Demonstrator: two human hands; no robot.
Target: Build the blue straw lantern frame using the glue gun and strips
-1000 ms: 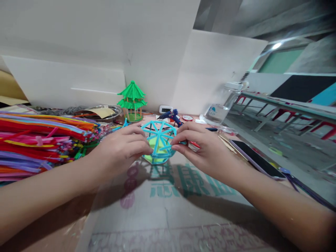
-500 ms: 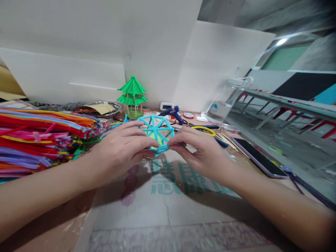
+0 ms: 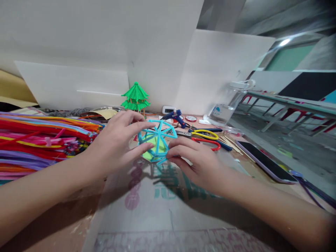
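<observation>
A small frame of light-blue pipe cleaners point(image 3: 156, 139), spoked like a wheel, sits over a light-green piece point(image 3: 151, 151) at the middle of the table. My left hand point(image 3: 119, 145) curls round its left side, fingers on the top rim and thumb low on the frame. My right hand point(image 3: 195, 159) pinches the frame's lower right edge with its fingertips. Both hands hold the frame just above the clear plastic sheet point(image 3: 162, 203) that covers the table.
A thick heap of coloured pipe cleaners point(image 3: 39, 140) fills the left. Behind stand a green paper pagoda point(image 3: 135, 98), a blue glue gun point(image 3: 175, 117), yellow scissors point(image 3: 203, 134), red scissors point(image 3: 207, 142) and a clear jug point(image 3: 227, 106). A phone point(image 3: 265, 162) lies at the right.
The frame has tilted flatter and sunk a little. My left fingers have spread over its top rim. My right hand has slid lower on its right edge. The camera shifted slightly.
</observation>
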